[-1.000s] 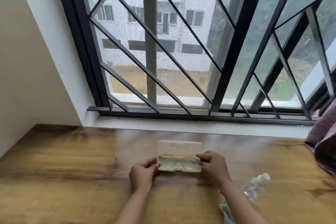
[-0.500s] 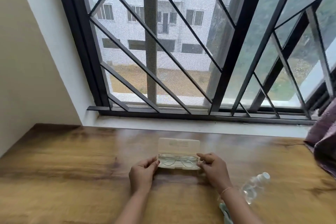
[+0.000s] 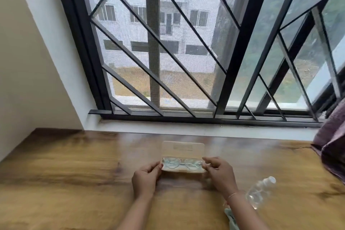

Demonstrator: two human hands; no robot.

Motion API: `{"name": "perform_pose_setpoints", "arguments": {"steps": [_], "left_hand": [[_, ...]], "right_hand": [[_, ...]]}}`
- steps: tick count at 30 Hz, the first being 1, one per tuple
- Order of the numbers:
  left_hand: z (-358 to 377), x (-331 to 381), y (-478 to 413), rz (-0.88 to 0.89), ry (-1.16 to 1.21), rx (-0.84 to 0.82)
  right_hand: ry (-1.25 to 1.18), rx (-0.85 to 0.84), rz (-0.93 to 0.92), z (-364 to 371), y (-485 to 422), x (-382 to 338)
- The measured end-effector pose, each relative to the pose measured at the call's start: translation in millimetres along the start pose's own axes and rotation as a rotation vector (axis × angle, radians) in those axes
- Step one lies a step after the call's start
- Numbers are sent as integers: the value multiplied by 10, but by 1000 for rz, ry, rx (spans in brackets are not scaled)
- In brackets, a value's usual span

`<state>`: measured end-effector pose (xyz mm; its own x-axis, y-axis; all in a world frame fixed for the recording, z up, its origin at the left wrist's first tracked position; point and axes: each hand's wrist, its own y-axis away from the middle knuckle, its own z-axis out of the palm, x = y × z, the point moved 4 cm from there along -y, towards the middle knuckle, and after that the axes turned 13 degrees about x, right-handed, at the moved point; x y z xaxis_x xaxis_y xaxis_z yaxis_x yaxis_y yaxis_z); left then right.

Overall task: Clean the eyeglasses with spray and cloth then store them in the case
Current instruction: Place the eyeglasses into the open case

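Wooden table (image 3: 74, 183) by the window (image 3: 240, 46): eyeglasses (image 3: 180, 162) now sit flatter in the open case (image 3: 183, 148) than a second ago, left hand (image 3: 145, 179) and right hand (image 3: 220, 173) pinching its ends with curled fingers; apparently only lid-closing remains.

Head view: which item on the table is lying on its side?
The clear spray bottle, lower right of the case; the case sits flat with its lid open.
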<state>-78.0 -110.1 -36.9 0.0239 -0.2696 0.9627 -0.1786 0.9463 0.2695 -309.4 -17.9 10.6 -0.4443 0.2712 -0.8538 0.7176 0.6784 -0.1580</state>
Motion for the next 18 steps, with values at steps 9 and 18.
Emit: {"name": "perform_pose_setpoints", "arguments": {"steps": [9,18], "left_hand": [[2,57,33,-1,19,-5],[-5,44,17,6,37,-2]], "right_hand": [[-40,-17,20,-22,22,-3],[-43,-10,21,-33,52,14]]}}
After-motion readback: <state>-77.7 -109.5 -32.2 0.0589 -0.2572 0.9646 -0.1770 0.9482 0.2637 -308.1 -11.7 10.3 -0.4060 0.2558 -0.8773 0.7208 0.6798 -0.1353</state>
